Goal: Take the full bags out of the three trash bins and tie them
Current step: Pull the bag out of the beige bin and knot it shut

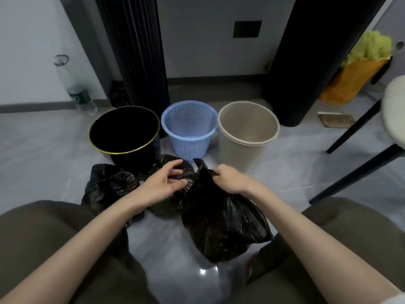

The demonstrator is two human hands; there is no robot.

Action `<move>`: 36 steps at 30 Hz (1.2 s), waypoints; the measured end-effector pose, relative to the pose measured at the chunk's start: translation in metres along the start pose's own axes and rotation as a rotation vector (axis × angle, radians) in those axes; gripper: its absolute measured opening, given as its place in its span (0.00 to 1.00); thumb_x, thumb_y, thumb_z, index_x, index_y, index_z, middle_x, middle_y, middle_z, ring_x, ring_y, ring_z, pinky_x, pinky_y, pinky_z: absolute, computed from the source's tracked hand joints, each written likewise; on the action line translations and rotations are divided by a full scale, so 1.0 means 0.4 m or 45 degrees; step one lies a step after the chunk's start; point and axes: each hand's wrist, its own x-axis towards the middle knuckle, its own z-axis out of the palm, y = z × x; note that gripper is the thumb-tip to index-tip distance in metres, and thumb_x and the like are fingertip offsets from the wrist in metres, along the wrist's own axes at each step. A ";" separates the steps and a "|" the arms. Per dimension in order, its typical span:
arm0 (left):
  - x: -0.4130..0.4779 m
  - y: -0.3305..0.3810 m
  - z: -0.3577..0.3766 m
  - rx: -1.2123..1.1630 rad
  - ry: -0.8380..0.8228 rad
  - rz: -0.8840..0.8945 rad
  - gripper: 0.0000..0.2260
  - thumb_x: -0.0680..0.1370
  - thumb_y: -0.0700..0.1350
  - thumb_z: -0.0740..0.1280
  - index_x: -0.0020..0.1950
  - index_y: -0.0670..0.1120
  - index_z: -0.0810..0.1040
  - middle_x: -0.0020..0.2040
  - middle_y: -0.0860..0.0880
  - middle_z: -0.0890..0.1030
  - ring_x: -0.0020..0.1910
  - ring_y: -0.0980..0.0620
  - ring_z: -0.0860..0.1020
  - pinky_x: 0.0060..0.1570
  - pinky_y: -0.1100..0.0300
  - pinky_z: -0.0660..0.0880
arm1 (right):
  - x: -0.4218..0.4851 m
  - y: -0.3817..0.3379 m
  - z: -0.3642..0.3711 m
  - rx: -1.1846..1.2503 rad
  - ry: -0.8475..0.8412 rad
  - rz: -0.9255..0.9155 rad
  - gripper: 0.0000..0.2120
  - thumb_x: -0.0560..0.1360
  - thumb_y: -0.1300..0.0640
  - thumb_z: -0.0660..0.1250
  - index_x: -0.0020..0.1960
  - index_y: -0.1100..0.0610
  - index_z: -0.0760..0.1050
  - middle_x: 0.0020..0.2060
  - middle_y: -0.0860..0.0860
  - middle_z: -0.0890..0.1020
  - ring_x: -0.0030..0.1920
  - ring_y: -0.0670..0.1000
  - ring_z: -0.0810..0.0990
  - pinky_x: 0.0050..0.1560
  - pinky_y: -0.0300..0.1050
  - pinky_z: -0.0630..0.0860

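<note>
Gripping the bunched top of the right bag (221, 227), the right hand (230, 179) is clenched around the black plastic, and this full bag sits on the floor (43, 154) between the person's knees. The left hand (164, 185) has its fingers curled onto a fold of the middle bag (166, 160), just beside the right bag's edge. A left bag (109, 185), also black and bulging, lies on the floor touching the front of the black bin (131, 159). No writing can be read anywhere: the green label on the clear bottle (76, 91) standing by the wall is too blurred to make out. Three bins stand in a row behind the bags. The black bin has a gold rim and too dark an inside to judge, the blue basket (189, 145) of open mesh shows its bare bottom, and the beige bin (238, 154) shows bare inner walls. At the far right an orange bag (350, 84) holds crumpled yellow-green material, with a flat piece of cardboard (336, 120) on the floor near a chair (355, 126).
</note>
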 end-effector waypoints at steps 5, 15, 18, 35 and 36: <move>-0.074 -0.007 -0.021 0.332 -0.129 0.293 0.45 0.70 0.46 0.75 0.77 0.58 0.48 0.71 0.54 0.62 0.71 0.59 0.62 0.70 0.60 0.63 | -0.010 -0.072 0.038 -0.105 -0.302 -0.112 0.07 0.78 0.64 0.56 0.43 0.58 0.71 0.42 0.54 0.74 0.43 0.51 0.71 0.31 0.36 0.65; -0.123 -0.086 -0.060 0.499 0.052 0.417 0.16 0.72 0.54 0.71 0.57 0.57 0.70 0.46 0.55 0.73 0.40 0.60 0.74 0.42 0.68 0.72 | 0.024 -0.097 0.158 -0.154 -0.407 -0.174 0.08 0.77 0.64 0.58 0.51 0.62 0.75 0.48 0.57 0.78 0.50 0.53 0.75 0.47 0.40 0.70; -0.107 -0.142 -0.073 0.560 0.035 0.324 0.11 0.73 0.51 0.71 0.52 0.56 0.72 0.44 0.52 0.72 0.38 0.56 0.74 0.43 0.62 0.74 | 0.060 -0.064 0.237 -0.168 -0.382 -0.152 0.12 0.75 0.65 0.58 0.55 0.65 0.75 0.57 0.62 0.79 0.54 0.54 0.76 0.55 0.46 0.71; -0.021 -0.216 -0.070 0.519 0.257 0.078 0.05 0.79 0.43 0.63 0.47 0.43 0.69 0.38 0.45 0.79 0.37 0.47 0.78 0.40 0.53 0.74 | 0.130 -0.012 0.264 -0.123 -0.286 -0.265 0.32 0.68 0.56 0.75 0.69 0.56 0.69 0.62 0.54 0.77 0.62 0.54 0.75 0.62 0.42 0.69; -0.018 -0.215 -0.079 0.450 0.316 0.037 0.05 0.79 0.43 0.62 0.48 0.42 0.68 0.36 0.45 0.78 0.35 0.49 0.78 0.38 0.55 0.74 | 0.125 0.000 0.261 -0.152 -0.271 -0.250 0.37 0.66 0.55 0.77 0.71 0.54 0.66 0.63 0.53 0.76 0.63 0.54 0.74 0.62 0.43 0.68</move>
